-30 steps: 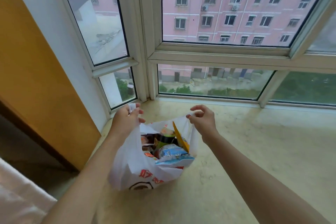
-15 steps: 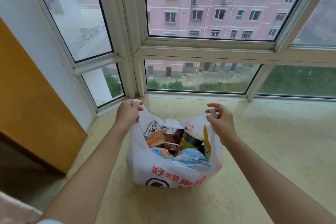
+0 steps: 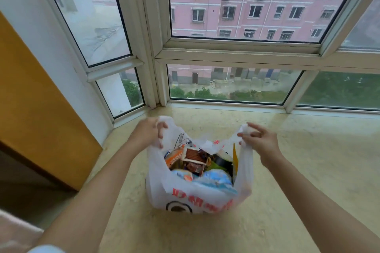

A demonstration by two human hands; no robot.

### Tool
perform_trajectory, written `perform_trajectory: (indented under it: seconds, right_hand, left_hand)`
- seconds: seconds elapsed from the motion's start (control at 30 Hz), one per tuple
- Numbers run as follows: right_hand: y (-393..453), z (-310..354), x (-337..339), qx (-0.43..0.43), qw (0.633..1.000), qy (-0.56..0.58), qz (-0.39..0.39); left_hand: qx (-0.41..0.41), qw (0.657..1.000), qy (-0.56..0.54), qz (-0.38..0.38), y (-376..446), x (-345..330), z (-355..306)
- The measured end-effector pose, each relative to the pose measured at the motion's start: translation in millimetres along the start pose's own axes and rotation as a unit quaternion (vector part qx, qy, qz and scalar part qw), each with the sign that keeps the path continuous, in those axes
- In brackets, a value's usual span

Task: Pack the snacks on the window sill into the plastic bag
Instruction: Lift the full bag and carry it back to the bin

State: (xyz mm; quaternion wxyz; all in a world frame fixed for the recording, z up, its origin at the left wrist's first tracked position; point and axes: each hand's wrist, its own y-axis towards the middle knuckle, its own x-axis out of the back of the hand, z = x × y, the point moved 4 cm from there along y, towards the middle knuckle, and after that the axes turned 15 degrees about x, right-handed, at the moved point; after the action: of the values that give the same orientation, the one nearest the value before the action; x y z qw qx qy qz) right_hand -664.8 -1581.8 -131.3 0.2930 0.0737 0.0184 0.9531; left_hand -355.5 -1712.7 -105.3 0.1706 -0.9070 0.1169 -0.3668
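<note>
Head view, bag: white plastic bag stands on the window sill, snacks inside.
Grip: left hand and right hand each pinch a handle.
Technique: lift both handles evenly, so nothing tips out.
Room: sill open rightward; window frame near behind.

Plastic bag thin, glossy, crinkled; snacks in shiny wrappers; window sill polished stone
</note>
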Motion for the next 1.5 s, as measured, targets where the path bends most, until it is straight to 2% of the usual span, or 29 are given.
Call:
perform_trajectory:
  seconds: [0.07, 0.17, 0.23, 0.37, 0.43, 0.67, 0.8, 0.97, 1.23, 1.33, 1.5]
  right_hand:
    - [19.1, 31.6, 4.9, 0.035, 0.998, 0.045, -0.039]
    - [32.5, 64.0, 8.3, 0.086, 0.992, 0.067, -0.068]
    - [31.4, 62.1, 1.4, 0.09, 0.991, 0.068, -0.073]
    - [24.1, 27.7, -19.0, 0.03, 0.996, 0.051, -0.071]
    - [20.5, 20.4, -25.6, 0.026, 0.995, 0.066, -0.071]
    - [15.7, 16.1, -34.8, 0.027, 0.998, 0.051, -0.015]
    - [6.5, 16.5, -36.2, 0.031, 0.999, 0.017, 0.017]
    - [-1.5, 14.4, -22.9, 0.034, 0.999, -0.003, 0.001]
    - [-18.0, 14.3, -10.0, -0.029, 0.997, 0.058, 0.043]
    - [-15.8, 13.4, -0.8, -0.052, 0.994, 0.072, 0.067]
    - [-0.4, 17.7, 9.0, -0.079, 0.982, 0.082, 0.148]
  left_hand:
    - [-0.013, 0.997, -0.025, -0.067, 5.6, 24.9, -25.6]
    - [-0.031, 0.977, -0.132, -0.165, 16.0, 51.4, -36.5]
    - [-0.015, 0.963, -0.193, -0.185, 20.5, 54.1, -32.2]
    - [-0.003, 0.988, -0.119, -0.094, 24.3, 24.3, -20.7]
    - [0.0, 0.988, -0.135, -0.079, 26.6, 14.3, -7.8]
    - [0.027, 0.95, -0.308, -0.033, 21.0, 10.5, 7.5]
    - [0.042, 0.939, -0.341, 0.008, 12.9, 6.5, 4.7]
    - [0.071, 0.921, -0.382, 0.036, 8.9, 6.6, 6.0]
    - [0.113, 0.908, -0.324, 0.241, -30.7, -17.9, -3.6]
    - [0.141, 0.901, -0.336, 0.237, -41.1, -21.1, -4.0]
    - [0.179, 0.889, -0.392, 0.157, -59.3, -27.0, -8.9]
